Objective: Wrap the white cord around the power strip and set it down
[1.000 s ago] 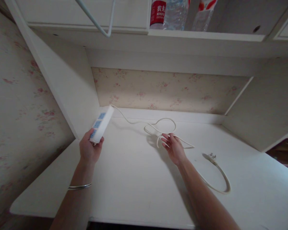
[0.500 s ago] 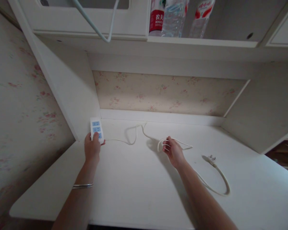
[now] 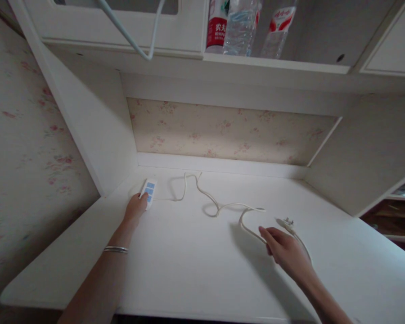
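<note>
At the left of the white desk (image 3: pixel 195 261), my left hand (image 3: pixel 136 208) grips a white power strip (image 3: pixel 150 191) with blue socket faces, tilted toward the left panel. Its pale cord (image 3: pixel 207 194) runs rightward over the desk in loose bends. On the right side my right hand (image 3: pixel 285 249) is closed round a stretch of that cord, slightly above the surface. Just behind this hand lies the plug (image 3: pixel 288 223), prongs upward, its thicker cord end curving back partly behind my wrist.
Overhead, a shelf (image 3: pixel 276 64) carries several plastic bottles (image 3: pixel 241 29). A pale blue-white cable loop (image 3: pixel 149 56) hangs from the cabinet at upper left. White side panels (image 3: pixel 87 117) close in the desk on both sides, with flowered wallpaper (image 3: pixel 222 132) at the back.
My right hand has moved right and nearer, now holding a different stretch of cord. The cord loop it held lies on the desk. My left hand has shifted and turned the power strip rightward.
</note>
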The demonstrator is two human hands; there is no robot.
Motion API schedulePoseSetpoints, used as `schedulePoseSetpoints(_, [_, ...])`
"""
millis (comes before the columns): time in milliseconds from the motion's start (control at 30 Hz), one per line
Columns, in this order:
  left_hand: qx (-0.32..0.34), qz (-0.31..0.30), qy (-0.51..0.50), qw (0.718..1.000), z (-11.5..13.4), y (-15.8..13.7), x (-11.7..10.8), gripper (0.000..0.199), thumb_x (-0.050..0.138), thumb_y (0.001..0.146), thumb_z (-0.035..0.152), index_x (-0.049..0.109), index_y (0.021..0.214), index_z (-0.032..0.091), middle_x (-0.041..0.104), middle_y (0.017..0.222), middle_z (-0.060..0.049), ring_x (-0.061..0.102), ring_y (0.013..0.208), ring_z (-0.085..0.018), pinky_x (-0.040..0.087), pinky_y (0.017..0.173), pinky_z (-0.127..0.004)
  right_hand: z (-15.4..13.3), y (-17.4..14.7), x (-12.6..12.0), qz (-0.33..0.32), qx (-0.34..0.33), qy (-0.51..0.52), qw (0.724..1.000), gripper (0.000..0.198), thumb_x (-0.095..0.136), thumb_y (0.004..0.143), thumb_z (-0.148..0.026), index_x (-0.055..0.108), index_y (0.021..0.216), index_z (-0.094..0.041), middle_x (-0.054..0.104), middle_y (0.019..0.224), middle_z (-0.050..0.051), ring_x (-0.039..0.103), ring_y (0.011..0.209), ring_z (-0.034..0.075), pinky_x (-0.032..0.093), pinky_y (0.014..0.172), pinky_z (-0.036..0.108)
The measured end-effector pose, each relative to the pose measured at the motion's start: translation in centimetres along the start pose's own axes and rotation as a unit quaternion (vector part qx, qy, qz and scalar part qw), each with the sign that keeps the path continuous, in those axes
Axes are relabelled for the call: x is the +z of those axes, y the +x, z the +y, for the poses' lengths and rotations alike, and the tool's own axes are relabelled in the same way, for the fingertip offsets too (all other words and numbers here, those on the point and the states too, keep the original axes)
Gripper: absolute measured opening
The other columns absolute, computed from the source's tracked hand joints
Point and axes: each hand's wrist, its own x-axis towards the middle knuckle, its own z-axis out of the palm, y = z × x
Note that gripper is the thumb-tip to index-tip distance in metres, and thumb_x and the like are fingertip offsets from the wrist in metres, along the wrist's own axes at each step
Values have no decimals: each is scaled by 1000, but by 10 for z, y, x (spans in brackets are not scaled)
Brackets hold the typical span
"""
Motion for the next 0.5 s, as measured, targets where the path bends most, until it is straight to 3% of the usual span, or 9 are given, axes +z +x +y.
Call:
schedulePoseSetpoints(33, [3,2,20,1000,0,2,0,19,58,68,34,61,72,16,65,68,-11,63,78,-29,47,63,-34,14,0,-8,17,-7,-44,999,35,54,76,-57,65,79,-24,55,43,-1,53,42,16,36,42,27])
schedulePoseSetpoints(133, [15,10,75,997,1,10,0,20,57,69,36,58,65,16,64,71,-15,61,89,-35,45,73,-40,55,-1,-22,-102,1,-118,988,40,57,72,-57,66,96,-26,54,39,-2,51,37,19,35,41,29])
schedulePoseSetpoints(167, [20,12,91,996,1,15,0,21,56,69,36,57,63,16,64,72,-16,59,93,-36,44,77,-43,66,-2,-24,-110,-24,-141,984,41,60,70,-56,65,100,-27,57,42,-1,54,40,20,35,43,29])
schedulePoseSetpoints(267, [36,16,122,992,1,30,1,21,52,72,33,55,60,16,62,73,-17,54,102,-38,39,85,-49,86,4,-26,-79,-79,-244,963,32,49,80,-52,66,88,-26,65,57,4,62,55,23,39,52,32])
schedulePoseSetpoints(333, [45,18,131,990,2,41,1,20,50,73,29,55,59,16,60,72,-17,51,105,-39,37,88,-51,90,18,-32,-57,-87,-312,944,37,37,87,-49,63,78,-24,66,63,8,65,64,26,41,57,34])
schedulePoseSetpoints(400, [51,22,131,990,2,50,0,19,50,73,27,55,58,16,59,72,-18,50,106,-41,36,87,-54,92,40,-46,-26,-73,-370,926,40,32,88,-48,61,77,-23,67,66,11,66,66,28,42,59,37])
schedulePoseSetpoints(500, [64,25,104,992,2,58,-4,15,51,72,25,58,62,15,59,73,-19,50,105,-42,36,85,-56,100,80,-82,64,3,-435,898,43,34,85,-52,64,82,-21,67,72,17,65,66,34,43,58,44])
